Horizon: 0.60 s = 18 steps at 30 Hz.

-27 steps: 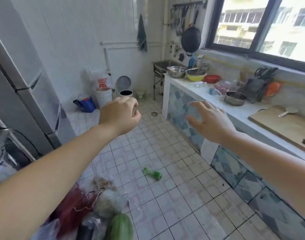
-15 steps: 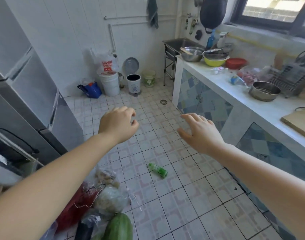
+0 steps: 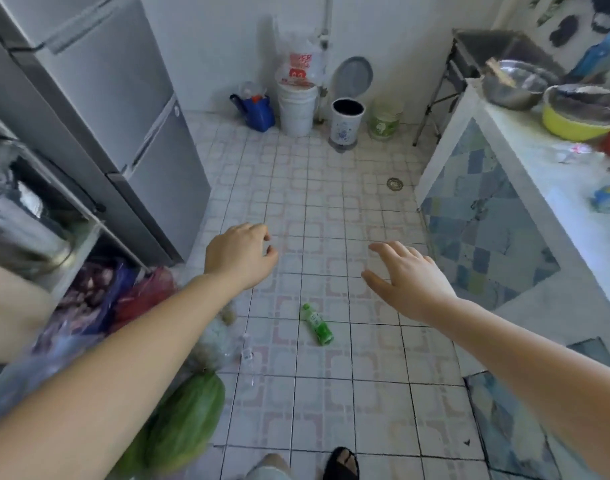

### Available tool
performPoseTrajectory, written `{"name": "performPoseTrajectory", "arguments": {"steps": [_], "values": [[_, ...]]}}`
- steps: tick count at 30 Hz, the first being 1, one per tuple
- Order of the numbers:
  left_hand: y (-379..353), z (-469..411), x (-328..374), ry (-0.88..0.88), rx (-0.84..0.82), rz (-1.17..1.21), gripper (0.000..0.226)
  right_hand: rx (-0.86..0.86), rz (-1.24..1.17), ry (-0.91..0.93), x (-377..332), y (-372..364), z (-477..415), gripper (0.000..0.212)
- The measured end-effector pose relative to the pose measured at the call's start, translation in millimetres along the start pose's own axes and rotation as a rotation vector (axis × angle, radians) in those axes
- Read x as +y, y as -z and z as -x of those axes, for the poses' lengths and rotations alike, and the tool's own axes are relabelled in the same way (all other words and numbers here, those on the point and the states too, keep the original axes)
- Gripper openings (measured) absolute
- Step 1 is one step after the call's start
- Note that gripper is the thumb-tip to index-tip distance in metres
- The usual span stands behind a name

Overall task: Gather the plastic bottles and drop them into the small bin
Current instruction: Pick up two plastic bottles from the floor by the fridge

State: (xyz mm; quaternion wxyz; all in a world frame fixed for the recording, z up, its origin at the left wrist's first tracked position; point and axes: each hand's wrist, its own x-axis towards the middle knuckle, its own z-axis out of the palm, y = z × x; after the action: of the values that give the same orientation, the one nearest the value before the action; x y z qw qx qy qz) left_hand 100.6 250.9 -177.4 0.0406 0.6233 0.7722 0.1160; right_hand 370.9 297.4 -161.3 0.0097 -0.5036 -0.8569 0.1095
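Observation:
A small green plastic bottle (image 3: 317, 324) lies on its side on the tiled floor, between and below my two outstretched arms. A clear plastic bottle (image 3: 247, 355) lies to its left, beside the food bags. My left hand (image 3: 240, 255) hovers above the floor with fingers loosely curled and nothing in it. My right hand (image 3: 405, 278) is spread open, palm down, also empty. The small white bin (image 3: 345, 124) with its lid raised stands against the far wall.
A grey fridge (image 3: 123, 109) lines the left side. Bags of food (image 3: 99, 299) and a watermelon (image 3: 186, 420) sit on the floor at the left. A tiled counter (image 3: 511, 202) with bowls runs along the right. A white bucket (image 3: 296, 107) and a blue jug (image 3: 257, 110) stand by the bin.
The view has tilted down toward the floor and both hands have lowered. The green bottle now sits closer, between my arms. Both hands stay empty.

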Motion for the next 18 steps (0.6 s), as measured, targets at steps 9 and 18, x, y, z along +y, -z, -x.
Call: {"name": "performPoseTrajectory", "arguments": {"steps": [9, 18], "values": [[-50, 8, -57, 0.282, -0.094, -0.006, 0.029, -0.229, 0.067, 0.205, -12, -68, -91, 0.06], [-121, -11, -144, 0.496, -0.261, -0.042, 0.031, -0.314, 0.071, 0.253, -39, -143, -182, 0.054]]}}
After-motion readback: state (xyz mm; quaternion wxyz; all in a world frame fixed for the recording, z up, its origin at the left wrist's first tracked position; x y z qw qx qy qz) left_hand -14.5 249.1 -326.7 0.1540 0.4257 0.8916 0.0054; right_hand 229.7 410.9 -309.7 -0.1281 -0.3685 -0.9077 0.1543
